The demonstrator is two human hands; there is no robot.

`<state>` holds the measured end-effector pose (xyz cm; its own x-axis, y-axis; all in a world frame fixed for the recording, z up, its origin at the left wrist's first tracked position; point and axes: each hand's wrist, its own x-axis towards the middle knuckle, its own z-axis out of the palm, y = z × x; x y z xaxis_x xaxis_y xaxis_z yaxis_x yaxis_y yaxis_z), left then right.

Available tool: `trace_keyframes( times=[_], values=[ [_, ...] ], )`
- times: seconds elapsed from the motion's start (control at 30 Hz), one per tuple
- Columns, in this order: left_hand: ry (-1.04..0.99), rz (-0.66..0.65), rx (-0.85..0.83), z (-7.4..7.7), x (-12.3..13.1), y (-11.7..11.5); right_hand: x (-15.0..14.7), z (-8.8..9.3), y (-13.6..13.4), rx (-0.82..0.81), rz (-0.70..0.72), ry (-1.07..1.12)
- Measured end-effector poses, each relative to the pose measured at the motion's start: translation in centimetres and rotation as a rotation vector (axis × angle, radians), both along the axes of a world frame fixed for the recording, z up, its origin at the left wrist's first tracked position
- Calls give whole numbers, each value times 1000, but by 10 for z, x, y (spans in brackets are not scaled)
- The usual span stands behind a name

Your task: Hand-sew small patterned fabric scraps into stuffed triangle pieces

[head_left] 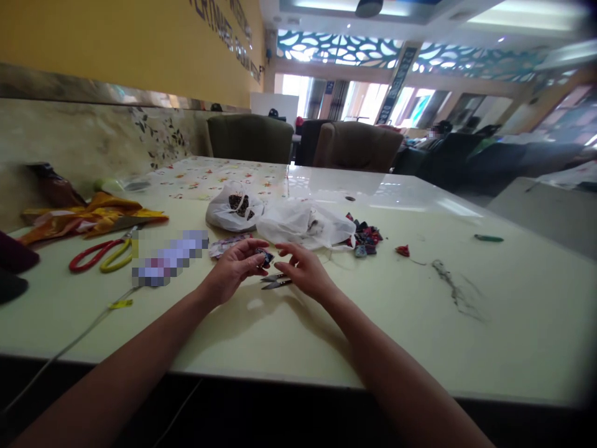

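Between the thumb and fingers of my left hand [231, 267] is a small dark patterned fabric piece [267, 257]. My right hand [305, 272] is just to the right of it, fingers curved, with a gap showing between thumb and forefinger. Any thread or needle there is too small to make out. Under my hands lies a pair of thread snips [276, 284], blades pointing left, partly hidden by the right hand. Beyond them are a white plastic bag [298, 225] and a heap of small coloured fabric pieces [368, 238]. Patterned cloth [224, 246] lies behind my left hand.
Left are scissors [88, 256] with red and yellow handles, orange cloth-like material [100, 211], and a pixelated object with a cable [93, 325]. Another bag [217, 214] holds dark bits. Right are a red piece [402, 250], tangled thread [448, 283] and a green tool [489, 238].
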<state>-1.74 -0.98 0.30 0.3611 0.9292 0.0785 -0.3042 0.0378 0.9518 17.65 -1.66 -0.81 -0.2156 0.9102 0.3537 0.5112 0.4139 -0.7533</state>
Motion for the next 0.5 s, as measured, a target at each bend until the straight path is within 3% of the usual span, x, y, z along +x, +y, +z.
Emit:
trace_keyframes(
  times=[0.13,0.27,0.4,0.5],
  values=[
    [41,-32,-6,-3,3,-2,-3,-1,1,-164,188,321],
    [116,-7,-43,-7,5,-2,-5,-2,1,-330,239,495],
    [99,29,-100,-9,5,1,-6,-2,2,-375,274,560],
    [116,55,-100,-11,6,2,-9,0,0,-302,228,442]
  ],
)
